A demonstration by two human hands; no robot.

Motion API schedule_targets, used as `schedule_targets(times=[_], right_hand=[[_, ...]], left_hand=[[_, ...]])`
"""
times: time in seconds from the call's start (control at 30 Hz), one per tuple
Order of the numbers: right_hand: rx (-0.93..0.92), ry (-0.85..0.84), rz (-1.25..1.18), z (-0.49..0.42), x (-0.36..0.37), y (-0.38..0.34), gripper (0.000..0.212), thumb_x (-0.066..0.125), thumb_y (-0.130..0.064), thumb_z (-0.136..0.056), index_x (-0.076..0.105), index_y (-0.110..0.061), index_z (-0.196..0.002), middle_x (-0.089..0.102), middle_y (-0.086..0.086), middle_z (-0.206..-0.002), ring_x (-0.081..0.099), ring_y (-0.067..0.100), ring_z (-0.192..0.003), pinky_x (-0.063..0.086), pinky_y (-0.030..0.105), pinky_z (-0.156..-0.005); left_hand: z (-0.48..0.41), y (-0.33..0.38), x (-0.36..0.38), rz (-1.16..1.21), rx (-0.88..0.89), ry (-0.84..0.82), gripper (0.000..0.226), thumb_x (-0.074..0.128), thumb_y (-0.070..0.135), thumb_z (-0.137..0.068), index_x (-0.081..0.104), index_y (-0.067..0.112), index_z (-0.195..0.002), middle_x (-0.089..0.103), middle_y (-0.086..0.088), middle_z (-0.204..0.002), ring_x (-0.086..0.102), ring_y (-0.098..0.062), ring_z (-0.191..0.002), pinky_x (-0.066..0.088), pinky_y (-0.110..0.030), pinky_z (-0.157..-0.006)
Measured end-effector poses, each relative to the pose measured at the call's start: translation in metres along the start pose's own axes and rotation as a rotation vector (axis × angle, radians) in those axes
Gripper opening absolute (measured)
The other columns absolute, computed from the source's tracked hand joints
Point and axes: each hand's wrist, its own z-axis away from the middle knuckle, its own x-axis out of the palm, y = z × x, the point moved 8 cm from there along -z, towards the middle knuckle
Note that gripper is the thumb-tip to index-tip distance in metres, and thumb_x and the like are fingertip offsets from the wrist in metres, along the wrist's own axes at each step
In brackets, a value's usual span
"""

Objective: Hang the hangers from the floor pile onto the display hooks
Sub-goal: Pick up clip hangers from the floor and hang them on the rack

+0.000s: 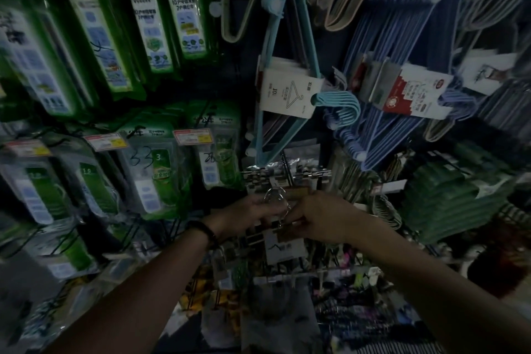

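Dim shop display wall. Far left: green-packaged power strips [161, 178] hang in rows, with red-and-white price tags [192, 136] above the lower row. Centre, near: the left hand [247, 211], a black band [201, 228] on its wrist, has its fingers curled on the chrome wire hooks of a bundle of metal clip hangers [274, 197]. The right hand [321, 218] holds the same bundle from the right side, so the bundle lies between both hands, raised before the wall. Its white card label [284, 247] hangs below the hands. Just behind them is a row of chrome clips [287, 174]. Above hang pale blue plastic hangers [271, 46], and to the right lavender-blue wire hangers [396, 31] with a red-and-white card [413, 92].
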Motion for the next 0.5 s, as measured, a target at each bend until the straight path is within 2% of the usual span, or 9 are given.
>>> schedule_targets(times=[0.03,0.07,0.13,0.2,0.23,0.3,0.37,0.43,0.5], right_hand=[[0.027,0.012,-0.032,0.003,0.002,0.007,0.022,0.075,-0.04,-0.092,0.082,-0.028,-0.109,0.053,-0.033,-0.105,0.034,-0.045,-0.083,0.028,-0.008,-0.068],[0.055,0.024,-0.05,0.005,0.005,0.014,0.021,0.076,-0.043,-0.091,0.082,-0.032,-0.108,0.059,-0.037,-0.104,0.034,-0.044,-0.077,0.03,-0.004,-0.067],[0.13,0.051,-0.064,0.011,0.011,0.031,0.021,0.073,-0.056,-0.089,0.08,-0.044,-0.105,0.072,-0.029,-0.108,0.05,-0.027,-0.073,0.036,0.009,-0.065],[0.196,0.065,0.002,0.016,0.016,0.047,0.027,0.066,-0.065,-0.089,0.076,-0.049,-0.109,0.076,-0.017,-0.105,0.061,-0.007,-0.076,0.039,0.021,-0.063],[0.225,0.065,0.047,0.018,0.019,0.055,0.031,0.063,-0.068,-0.09,0.075,-0.049,-0.112,0.077,-0.014,-0.104,0.065,0.0,-0.08,0.04,0.023,-0.062],[0.27,0.048,0.116,0.023,0.023,0.07,0.037,0.058,-0.071,-0.091,0.074,-0.048,-0.115,0.077,-0.013,-0.104,0.069,0.008,-0.084,0.044,0.024,-0.061],[0.302,0.046,0.147,0.027,0.028,0.084,0.04,0.054,-0.072,-0.092,0.073,-0.046,-0.116,0.075,-0.015,-0.104,0.069,0.009,-0.084,0.049,0.025,-0.064],[0.321,0.018,0.196,0.029,0.04,0.099,0.042,0.051,-0.072,-0.093,0.07,-0.046,-0.119,0.074,-0.015,-0.109,0.069,0.01,-0.09,0.055,0.027,-0.071],[0.308,0.032,0.257,0.029,0.05,0.112,0.042,0.05,-0.072,-0.092,0.066,-0.048,-0.122,0.072,-0.014,-0.115,0.069,0.014,-0.098,0.058,0.031,-0.075]], left_hand=[[-0.001,0.003,0.001,0.009,-0.007,0.027,0.039,0.055,0.063,-0.087,0.072,0.03,-0.1,0.073,0.017,-0.089,0.064,-0.013,-0.087,0.05,-0.03,-0.075],[-0.002,0.003,0.0,0.015,-0.018,0.055,0.048,0.047,0.065,-0.087,0.072,0.028,-0.106,0.073,0.014,-0.093,0.064,-0.012,-0.087,0.051,-0.031,-0.075],[-0.005,-0.004,-0.006,-0.009,-0.061,0.107,0.068,0.038,0.073,-0.09,0.074,0.018,-0.111,0.074,0.005,-0.098,0.067,-0.012,-0.091,0.053,-0.04,-0.087],[-0.012,-0.019,-0.018,-0.06,-0.126,0.209,0.075,0.033,0.079,-0.096,0.078,0.019,-0.101,0.079,-0.003,-0.096,0.071,-0.02,-0.094,0.052,-0.039,-0.086],[-0.019,-0.025,-0.024,-0.112,-0.122,0.277,0.069,0.036,0.072,-0.101,0.078,0.017,-0.098,0.079,-0.007,-0.095,0.072,-0.024,-0.093,0.053,-0.037,-0.086],[-0.034,-0.031,-0.03,-0.238,-0.068,0.362,0.036,0.049,0.042,-0.108,0.074,0.016,-0.103,0.075,-0.005,-0.099,0.07,-0.028,-0.096,0.053,-0.034,-0.084],[-0.049,-0.03,-0.024,-0.221,-0.031,0.343,0.016,0.054,0.018,-0.107,0.07,0.014,-0.109,0.07,-0.001,-0.099,0.066,-0.024,-0.099,0.051,-0.024,-0.077],[-0.061,-0.027,-0.012,-0.129,-0.035,0.257,0.015,0.057,0.01,-0.105,0.071,0.014,-0.108,0.071,0.002,-0.098,0.067,-0.018,-0.097,0.05,-0.015,-0.074],[-0.064,-0.022,-0.006,-0.092,-0.075,0.239,0.016,0.059,0.015,-0.104,0.076,0.017,-0.104,0.077,0.002,-0.098,0.071,-0.017,-0.095,0.053,-0.022,-0.082]])
